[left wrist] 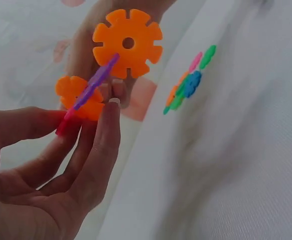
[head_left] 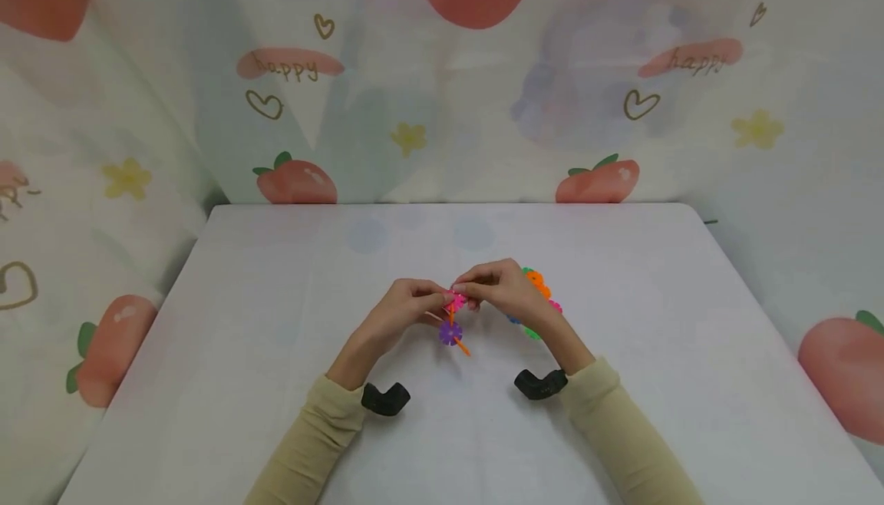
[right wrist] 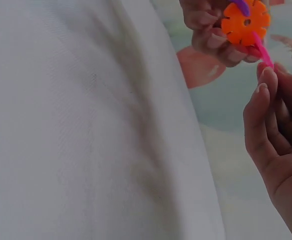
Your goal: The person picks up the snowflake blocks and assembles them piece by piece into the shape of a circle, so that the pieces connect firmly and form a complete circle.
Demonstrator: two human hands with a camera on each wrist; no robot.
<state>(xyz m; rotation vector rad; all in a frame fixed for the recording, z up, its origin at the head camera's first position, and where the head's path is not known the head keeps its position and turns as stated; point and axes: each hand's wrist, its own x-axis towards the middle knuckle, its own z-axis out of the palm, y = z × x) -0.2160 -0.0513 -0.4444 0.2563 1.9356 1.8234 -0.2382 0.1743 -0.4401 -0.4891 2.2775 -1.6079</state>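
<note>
Several notched plastic discs are slotted into a short chain between both hands. In the head view a pink disc (head_left: 456, 302) is at its top, with a purple disc (head_left: 451, 333) lower down. An orange disc (left wrist: 128, 42) sits at the free end in the left wrist view; another orange disc (right wrist: 246, 25) joins the pink one in the right wrist view. My left hand (head_left: 407, 309) pinches the chain at the pink disc, its fingertips around the piece. My right hand (head_left: 507, 290) pinches the pink disc's opposite edge between thumb and fingertips.
Beside and partly behind the right forearm lies a cluster of joined discs (head_left: 536, 282) in orange, green, pink and blue on the white table (head_left: 276, 275). Black wrist-worn devices (head_left: 385, 399) jut inward from both cuffs. A patterned cloth (head_left: 442, 106) stands around the table.
</note>
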